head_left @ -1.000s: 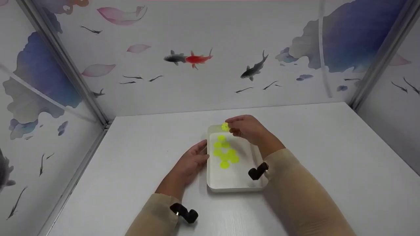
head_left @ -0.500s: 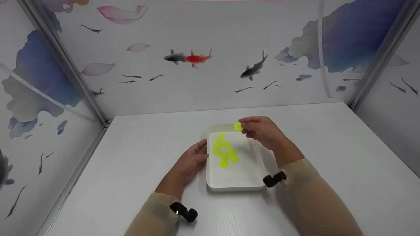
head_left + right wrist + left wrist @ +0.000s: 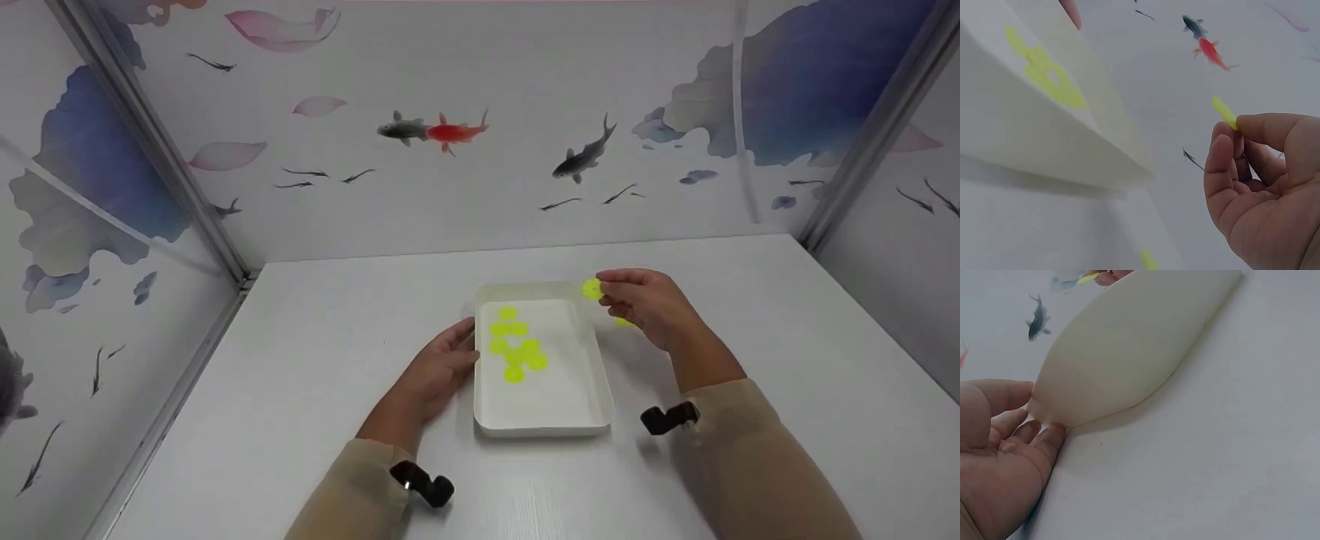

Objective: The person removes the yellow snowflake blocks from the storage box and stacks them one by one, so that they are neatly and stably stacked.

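Note:
A shallow white tray point(image 3: 551, 405) lies on the table, with several bright yellow, round, flat pieces point(image 3: 514, 352) grouped on the left side of its floor. My left hand point(image 3: 439, 375) rests against the tray's left wall, thumb and fingertips touching it from outside, as the left wrist view point(image 3: 1010, 455) also shows. Past the tray's far right corner, my right hand point(image 3: 646, 304) pinches one small yellow disc point(image 3: 592, 289) between thumb and fingers. Its edge looks scalloped in the head view. In the right wrist view this disc point(image 3: 1224, 112) appears thin, seen edge-on.
Another yellow piece point(image 3: 624, 322) lies on the table right of the tray, partly hidden by my right hand. White panels point(image 3: 480, 195) printed with fish and lotus enclose the white table point(image 3: 300, 360) at the back and both sides.
My right hand has moved right, carrying the yellow disc from above the tray's far edge to beyond its right corner. The yellow piece on the table has come into view. My left hand stays put.

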Available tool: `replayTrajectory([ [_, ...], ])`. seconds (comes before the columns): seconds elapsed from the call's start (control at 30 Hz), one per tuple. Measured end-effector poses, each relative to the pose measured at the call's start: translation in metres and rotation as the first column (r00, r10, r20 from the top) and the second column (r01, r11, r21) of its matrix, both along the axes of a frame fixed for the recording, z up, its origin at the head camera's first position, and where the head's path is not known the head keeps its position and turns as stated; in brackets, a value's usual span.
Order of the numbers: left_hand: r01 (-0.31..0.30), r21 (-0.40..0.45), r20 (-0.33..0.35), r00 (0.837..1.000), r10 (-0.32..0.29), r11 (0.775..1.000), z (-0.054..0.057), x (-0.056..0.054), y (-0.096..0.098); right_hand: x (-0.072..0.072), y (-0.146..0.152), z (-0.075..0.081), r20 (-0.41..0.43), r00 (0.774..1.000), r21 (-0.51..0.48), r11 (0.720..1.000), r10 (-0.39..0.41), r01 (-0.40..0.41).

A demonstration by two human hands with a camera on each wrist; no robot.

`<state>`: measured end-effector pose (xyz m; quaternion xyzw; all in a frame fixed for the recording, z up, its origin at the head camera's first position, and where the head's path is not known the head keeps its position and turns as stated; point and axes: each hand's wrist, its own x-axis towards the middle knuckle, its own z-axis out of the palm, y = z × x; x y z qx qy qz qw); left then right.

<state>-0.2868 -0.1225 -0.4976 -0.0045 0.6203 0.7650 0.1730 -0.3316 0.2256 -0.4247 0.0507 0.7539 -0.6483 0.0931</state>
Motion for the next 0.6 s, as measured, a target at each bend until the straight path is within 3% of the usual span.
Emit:
replayTrajectory([
  [0.6,-0.002,0.008,0.005,1.000,0.002,1.000,0.001,-0.001,0.001,-0.006,0.042,-0.026,0.050,0.997,-0.011,0.998,-0.053,0.054],
])
